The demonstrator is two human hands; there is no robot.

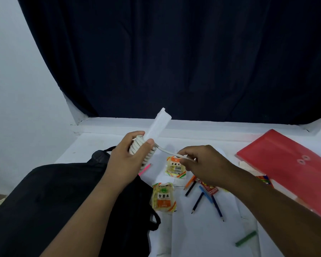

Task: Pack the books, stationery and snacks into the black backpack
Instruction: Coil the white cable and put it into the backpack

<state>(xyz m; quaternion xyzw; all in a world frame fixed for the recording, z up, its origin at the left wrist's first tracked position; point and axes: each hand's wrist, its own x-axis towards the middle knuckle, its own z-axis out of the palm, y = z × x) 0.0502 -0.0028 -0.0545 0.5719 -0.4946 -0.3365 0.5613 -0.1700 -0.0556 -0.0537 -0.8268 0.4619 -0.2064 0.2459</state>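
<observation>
left hand (130,154) grips white power strip (158,125), cord coiled round it | right hand (202,164) pinches cord tail (171,153) | advice: wrap tail tight, tuck end | black backpack (54,201) below left; snack packets (163,196), pencils (198,199) on table (202,234)

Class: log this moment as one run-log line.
left hand: grips white power strip | right hand: pinches cord | black backpack: beside snacks

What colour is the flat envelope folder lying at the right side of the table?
The folder is red, seen in the head view.
</observation>
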